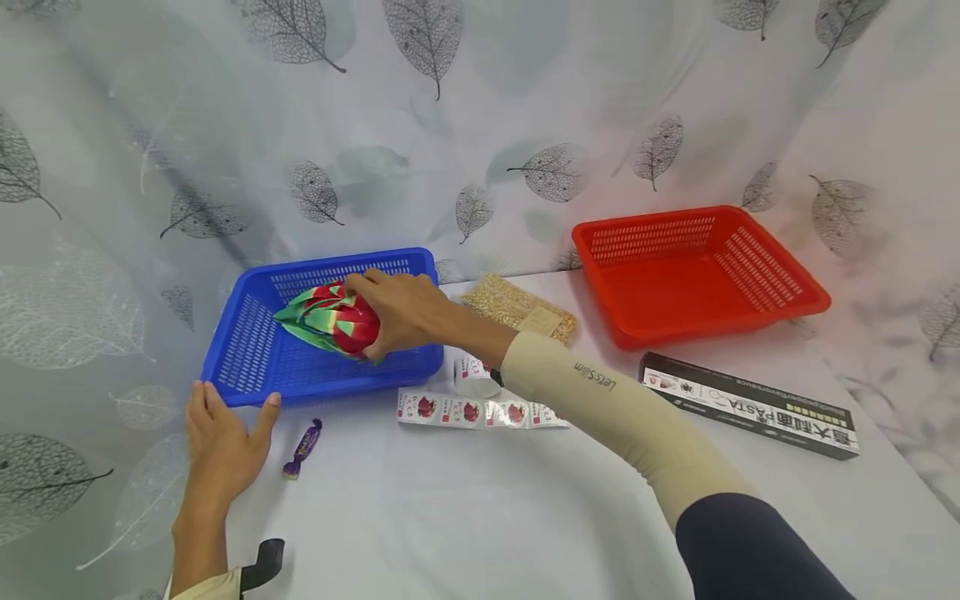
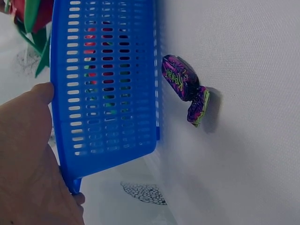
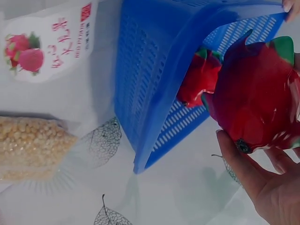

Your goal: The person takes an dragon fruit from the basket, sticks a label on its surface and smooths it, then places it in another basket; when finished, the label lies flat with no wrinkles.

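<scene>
My right hand grips a red dragon fruit with green leaf tips, held over the blue basket. Its fingers and thumb reach round the fruit's sides. Inside the basket, a second dragon fruit lies behind the held one and is partly covered by it. At the basket's near left corner, my left hand holds the rim, thumb on the front side and fingers round the left side. A purple wrapped candy lies on the table just in front of the basket, close to the left thumb.
Right of the basket lie a bag of yellow kernels and a roll of dragon fruit labels with its strip unrolled. Farther right stands a red basket, with a black-and-white pasta box before it. A leaf-printed curtain hangs behind.
</scene>
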### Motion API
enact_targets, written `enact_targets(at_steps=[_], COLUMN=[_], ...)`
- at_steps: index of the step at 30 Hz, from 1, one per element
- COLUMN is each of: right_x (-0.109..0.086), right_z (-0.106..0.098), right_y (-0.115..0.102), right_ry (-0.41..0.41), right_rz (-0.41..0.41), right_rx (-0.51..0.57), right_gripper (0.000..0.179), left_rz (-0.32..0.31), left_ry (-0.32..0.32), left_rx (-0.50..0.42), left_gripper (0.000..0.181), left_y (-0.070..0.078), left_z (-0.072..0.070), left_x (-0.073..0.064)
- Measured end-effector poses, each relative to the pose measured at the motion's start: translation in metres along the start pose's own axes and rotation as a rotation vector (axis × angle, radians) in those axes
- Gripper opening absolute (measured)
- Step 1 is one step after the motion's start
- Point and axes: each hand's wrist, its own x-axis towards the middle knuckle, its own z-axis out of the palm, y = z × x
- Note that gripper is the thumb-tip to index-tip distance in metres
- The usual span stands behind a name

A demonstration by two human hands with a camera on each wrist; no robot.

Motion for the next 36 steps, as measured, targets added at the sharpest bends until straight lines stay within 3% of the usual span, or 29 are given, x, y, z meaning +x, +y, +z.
enact_targets(at_steps=[9,20,27,36], right_x=[-0.044,-0.120,-0.164,-0.215], right_z=[-0.011,-0.009,0.005,0.043], right_y=[0.007,0.006,0.006,0.012], right_ry=[0.045,0.034,-0.039,-0.147], right_rz=[-0.027,-0.038,-0.023,0.002], right_rx=[0.059,0.082,0.149,0.166], right_gripper=[0.078,0.080,0.087,0.086], left_rz=[-0.012,-0.026,-0.015,-0.037], left_ry=[0.000,-0.005,0.006,-0.029], left_rx=[0.010,0.011,0.004,0.010], left_gripper=[0.104,0.104,0.104,0.104], left_y=[0.001,0.003,0.003,0.007], left_z=[-0.002,-0.001,-0.001,0.001], left_x=[0.000,-0.001,0.001,-0.001])
